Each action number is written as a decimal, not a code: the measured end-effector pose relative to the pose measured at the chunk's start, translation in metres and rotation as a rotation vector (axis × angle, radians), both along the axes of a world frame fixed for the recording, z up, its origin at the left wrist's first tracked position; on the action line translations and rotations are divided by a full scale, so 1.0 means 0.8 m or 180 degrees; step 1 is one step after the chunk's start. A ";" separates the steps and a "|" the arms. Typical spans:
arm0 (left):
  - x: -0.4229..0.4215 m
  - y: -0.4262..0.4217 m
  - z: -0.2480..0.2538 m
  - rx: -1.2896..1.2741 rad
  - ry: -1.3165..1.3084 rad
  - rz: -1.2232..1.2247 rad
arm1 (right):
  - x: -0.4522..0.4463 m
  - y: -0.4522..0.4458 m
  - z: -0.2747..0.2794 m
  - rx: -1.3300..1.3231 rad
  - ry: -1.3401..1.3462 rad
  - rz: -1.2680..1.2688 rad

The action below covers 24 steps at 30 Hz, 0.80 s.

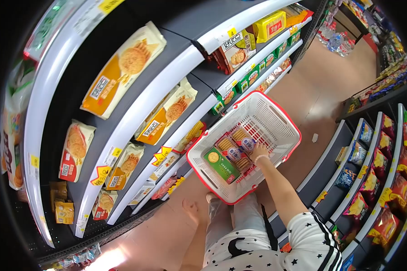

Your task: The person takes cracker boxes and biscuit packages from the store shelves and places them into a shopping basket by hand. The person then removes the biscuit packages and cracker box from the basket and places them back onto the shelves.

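A white shopping basket (270,118) with a red rim is in front of my legs; what supports it is hidden. Inside lie two clear packs of round biscuits, one with its blue label (248,144) near my fingers and the other (229,154) beside it, plus a green biscuit box (221,165). My right hand (260,151) reaches over the near rim, its fingers closed at the edge of the nearer biscuit pack. Hanging low by my left leg, my left hand (192,210) is open and holds nothing, below the shelf edge.
On the left, tiered shelves hold biscuit bags, such as an orange-and-white bag (122,70) and a red-and-white bag (77,150). Racks of snack bags (384,228) line the right. Bottled water packs (338,41) stand on the floor at the aisle's far end.
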<state>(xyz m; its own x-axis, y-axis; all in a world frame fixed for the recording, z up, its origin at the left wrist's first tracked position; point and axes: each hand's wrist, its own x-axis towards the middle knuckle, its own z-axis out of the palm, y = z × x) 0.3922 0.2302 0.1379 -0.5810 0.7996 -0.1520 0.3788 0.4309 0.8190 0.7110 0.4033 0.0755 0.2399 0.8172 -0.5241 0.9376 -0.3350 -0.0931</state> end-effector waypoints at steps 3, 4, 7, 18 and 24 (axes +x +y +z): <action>0.101 0.064 0.047 0.0663 0.0841 -0.0595 | -0.001 0.016 -0.021 -0.0744 -0.0100 -0.0135; 0.124 0.078 0.054 0.0731 0.0969 -0.0937 | -0.003 0.019 -0.032 -0.0945 -0.0087 -0.0148; 0.177 0.102 0.070 0.0427 0.0979 -0.1851 | -0.010 0.016 -0.056 -0.1224 -0.0146 -0.0174; 0.186 0.104 0.044 0.0131 0.0548 -0.2637 | 0.013 0.027 -0.053 -0.0188 0.0059 -0.0898; 0.171 0.140 0.043 -0.0309 -0.0538 -0.2196 | -0.009 -0.005 0.049 0.1044 0.0228 -0.0923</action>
<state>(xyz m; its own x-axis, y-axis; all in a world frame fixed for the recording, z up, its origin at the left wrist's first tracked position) 0.5287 0.3418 0.1726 0.0901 0.9545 -0.2842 0.4626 0.2126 0.8607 0.7038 0.3991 0.1144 0.4562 0.8473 -0.2719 0.7965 -0.5251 -0.2998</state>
